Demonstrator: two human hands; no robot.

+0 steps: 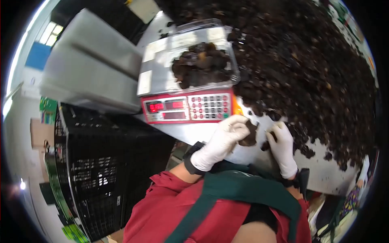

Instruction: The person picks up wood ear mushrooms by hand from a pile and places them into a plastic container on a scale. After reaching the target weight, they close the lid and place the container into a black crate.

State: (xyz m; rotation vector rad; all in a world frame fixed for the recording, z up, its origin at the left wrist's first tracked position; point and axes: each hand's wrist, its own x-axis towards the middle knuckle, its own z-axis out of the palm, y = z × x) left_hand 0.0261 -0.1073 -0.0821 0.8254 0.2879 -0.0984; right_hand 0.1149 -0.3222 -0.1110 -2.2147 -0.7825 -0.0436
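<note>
My left hand (227, 139), in a white glove, pinches a flat dark brown piece (249, 134) in front of the scale. To its right, my right hand (282, 148), also gloved, has loosely curled fingers with a gap between thumb and fingertips. Close to its thumb is a small dark piece (265, 146). A red-framed digital scale (188, 108) with lit red digits stands at the left. On it rests a clear plastic tray (236, 60) with a heap of dark brown pieces (200, 65).
A large pile of dark pieces (300, 60) spreads over the metal table (330, 174) at the right. Left of the scale stands a grey bin (93, 60). Black crates (101, 170) stand at the lower left. Another person's patterned sleeve (349, 201) shows at the right.
</note>
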